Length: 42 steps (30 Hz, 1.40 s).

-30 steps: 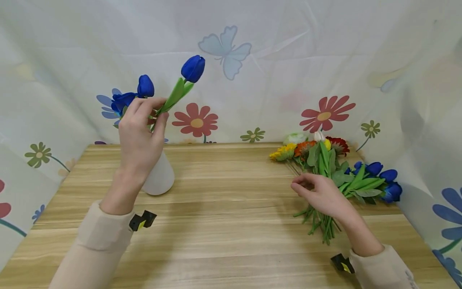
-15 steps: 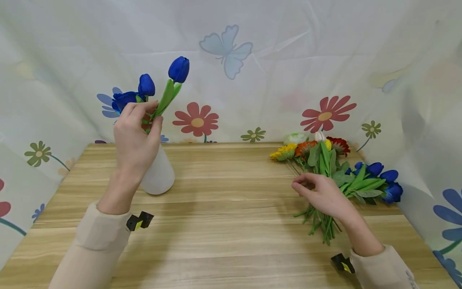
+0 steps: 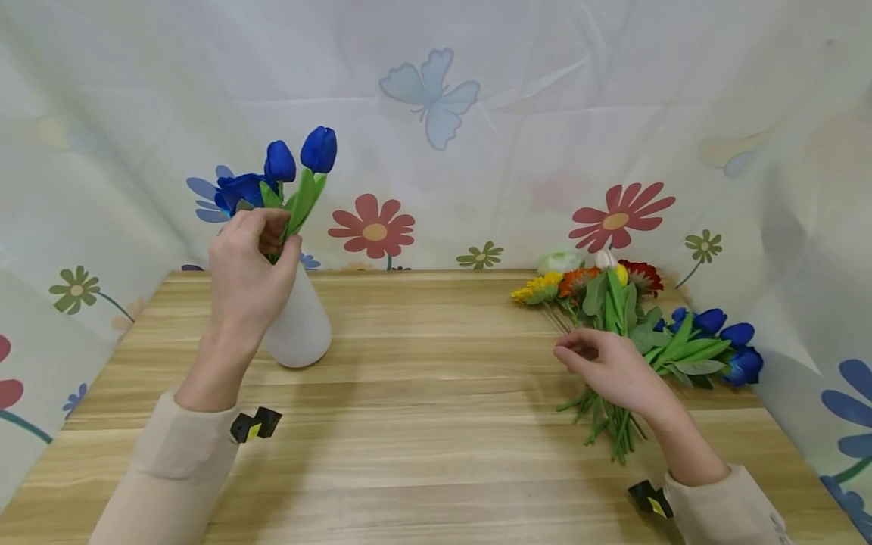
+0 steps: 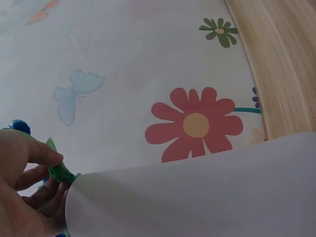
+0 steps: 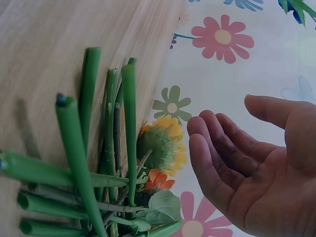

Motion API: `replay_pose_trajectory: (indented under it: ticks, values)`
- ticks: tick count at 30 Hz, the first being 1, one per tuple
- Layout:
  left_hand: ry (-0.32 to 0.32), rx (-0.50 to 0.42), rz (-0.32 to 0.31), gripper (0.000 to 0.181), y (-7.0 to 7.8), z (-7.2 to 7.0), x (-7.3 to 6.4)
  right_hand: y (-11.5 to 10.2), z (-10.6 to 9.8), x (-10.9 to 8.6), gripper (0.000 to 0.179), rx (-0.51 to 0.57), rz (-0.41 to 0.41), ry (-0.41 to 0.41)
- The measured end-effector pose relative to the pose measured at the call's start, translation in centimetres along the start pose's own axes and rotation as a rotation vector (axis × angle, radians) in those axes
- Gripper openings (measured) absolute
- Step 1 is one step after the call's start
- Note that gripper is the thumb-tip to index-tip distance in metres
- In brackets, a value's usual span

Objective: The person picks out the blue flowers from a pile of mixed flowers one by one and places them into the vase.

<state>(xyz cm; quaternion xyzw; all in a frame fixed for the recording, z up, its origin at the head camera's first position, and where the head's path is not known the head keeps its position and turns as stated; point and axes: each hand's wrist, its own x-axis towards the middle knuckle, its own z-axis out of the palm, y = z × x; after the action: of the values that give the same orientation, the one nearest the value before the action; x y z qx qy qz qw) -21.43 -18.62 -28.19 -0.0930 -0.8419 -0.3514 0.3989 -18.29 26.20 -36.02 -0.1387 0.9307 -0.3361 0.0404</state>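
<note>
At the left, my left hand (image 3: 248, 276) pinches the green stem of a blue tulip (image 3: 319, 150) between thumb and fingers, above the mouth of a white vase (image 3: 300, 325). The vase stands upright, and its rim is partly hidden by the hand. Another blue tulip (image 3: 280, 161) and a blue rose (image 3: 240, 191) rise beside the held one. In the left wrist view the fingers touch green leaves at the vase's edge. My right hand (image 3: 609, 371) hovers over a pile of flower stems (image 5: 111, 128), its fingers loosely bent, holding nothing.
On the right of the wooden table (image 3: 436, 454) lie a yellow flower (image 3: 538, 288), an orange flower (image 3: 577, 281), a dark red flower (image 3: 642, 278) and several blue flowers (image 3: 739, 334). A printed curtain (image 3: 545, 136) closes off the back and sides.
My left hand has moved left and down, bringing the tulip from right of the vase to over its mouth, close to the other blue flowers. My right hand has stayed in place.
</note>
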Motion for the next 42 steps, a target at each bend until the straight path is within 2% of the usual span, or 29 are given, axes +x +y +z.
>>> replay_pose_trajectory:
  ticks: [11, 16, 22, 27, 33, 42]
  values:
    - [-0.006, 0.022, 0.007, 0.018, -0.3, 0.0, -0.3, 0.4, -0.2, -0.1, 0.036, 0.001, 0.0, -0.001]
    - [-0.001, 0.004, 0.026, 0.02, -0.2, -0.3, 0.0, 0.6, -0.4, -0.1, 0.035, 0.001, 0.003, 0.001]
    - [-0.015, -0.007, 0.017, 0.019, -0.3, -0.7, 0.0, 0.6, -0.4, -0.3, 0.036, 0.002, 0.01, 0.005]
    - [-0.028, 0.015, -0.008, 0.019, -0.6, -0.8, -0.1, 0.8, -0.4, -0.4, 0.036, -0.004, 0.005, 0.009]
    - [-0.062, 0.046, -0.068, 0.02, -1.2, -1.0, -0.5, 0.9, -0.2, -0.4, 0.035, -0.005, 0.003, 0.007]
    - [-0.075, 0.117, -0.074, 0.018, -1.8, -1.1, -1.1, 1.0, -0.1, -0.4, 0.034, -0.016, 0.004, 0.01]
